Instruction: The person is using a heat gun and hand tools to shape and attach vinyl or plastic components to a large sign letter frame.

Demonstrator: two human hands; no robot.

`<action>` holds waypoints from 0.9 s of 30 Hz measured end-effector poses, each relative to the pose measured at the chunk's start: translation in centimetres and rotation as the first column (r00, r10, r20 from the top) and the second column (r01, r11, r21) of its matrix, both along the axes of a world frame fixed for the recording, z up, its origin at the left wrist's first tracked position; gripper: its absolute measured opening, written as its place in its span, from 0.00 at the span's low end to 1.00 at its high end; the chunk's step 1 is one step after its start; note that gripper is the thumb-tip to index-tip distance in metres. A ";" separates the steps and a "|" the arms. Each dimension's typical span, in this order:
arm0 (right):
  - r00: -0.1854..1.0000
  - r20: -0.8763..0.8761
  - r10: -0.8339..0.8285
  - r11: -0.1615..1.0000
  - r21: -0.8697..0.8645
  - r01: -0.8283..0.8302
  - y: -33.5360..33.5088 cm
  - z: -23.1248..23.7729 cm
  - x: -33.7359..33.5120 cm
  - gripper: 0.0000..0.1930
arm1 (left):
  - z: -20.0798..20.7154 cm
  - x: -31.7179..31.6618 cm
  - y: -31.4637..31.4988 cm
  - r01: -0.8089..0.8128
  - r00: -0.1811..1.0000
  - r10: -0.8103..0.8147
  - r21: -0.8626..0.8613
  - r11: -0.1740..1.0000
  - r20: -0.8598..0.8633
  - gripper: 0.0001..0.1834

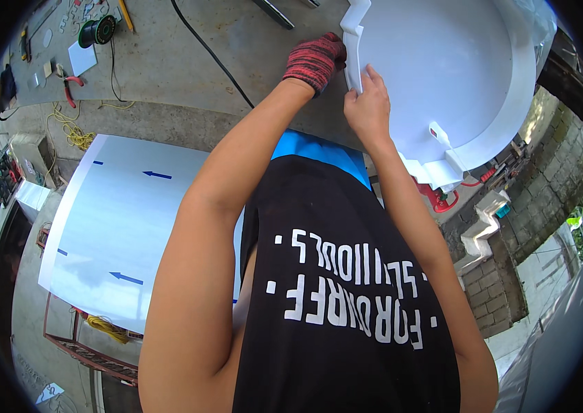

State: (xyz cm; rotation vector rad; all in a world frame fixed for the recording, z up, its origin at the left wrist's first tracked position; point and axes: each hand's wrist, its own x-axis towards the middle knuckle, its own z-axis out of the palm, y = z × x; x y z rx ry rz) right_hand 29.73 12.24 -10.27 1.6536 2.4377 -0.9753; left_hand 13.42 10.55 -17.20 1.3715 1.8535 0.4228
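A large white rounded panel with a paler rim lies on the grey table at the upper right. Along its left edge stands a thin white bent strip with zigzag folds at its top. My left hand, in a red and black knit glove, is closed at the strip's outer side, its fingertips partly hidden. On the strip's inner side, my bare right hand pinches its near end between thumb and fingers. Another folded white strip follows the panel's near edge, beside a small white piece.
To the left, the table carries a wire spool, red-handled pliers, a pencil and a black cable. A white sheet with blue arrows lies below the table edge. A red tool sits under the panel.
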 end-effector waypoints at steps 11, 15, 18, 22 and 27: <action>1.000 0.029 0.003 0.999 -0.054 -0.001 -0.3 -0.4 -0.1 0.22 | 1.6 -0.7 3.2 0.089 0.992 -0.108 -0.252 0.964 -0.062 0.22; 1.000 0.020 -0.017 0.998 -0.056 0.018 0.1 -0.3 -0.4 0.22 | 1.1 -0.8 3.2 0.081 0.993 -0.098 -0.222 0.972 -0.069 0.24; 0.999 0.001 -0.040 0.997 -0.068 0.040 -0.1 -0.2 -0.2 0.21 | 1.1 -1.3 3.2 0.101 0.994 -0.106 -0.225 0.969 -0.007 0.25; 0.999 -0.005 -0.036 0.999 -0.039 0.035 -0.3 -0.6 -0.2 0.20 | 1.8 -1.4 3.5 0.164 0.985 -0.173 -0.244 0.956 -0.016 0.28; 0.998 -0.037 -0.048 0.998 -0.033 0.047 -0.3 -0.7 -0.5 0.19 | 2.4 -1.3 3.8 0.155 0.985 -0.171 -0.270 0.950 -0.036 0.28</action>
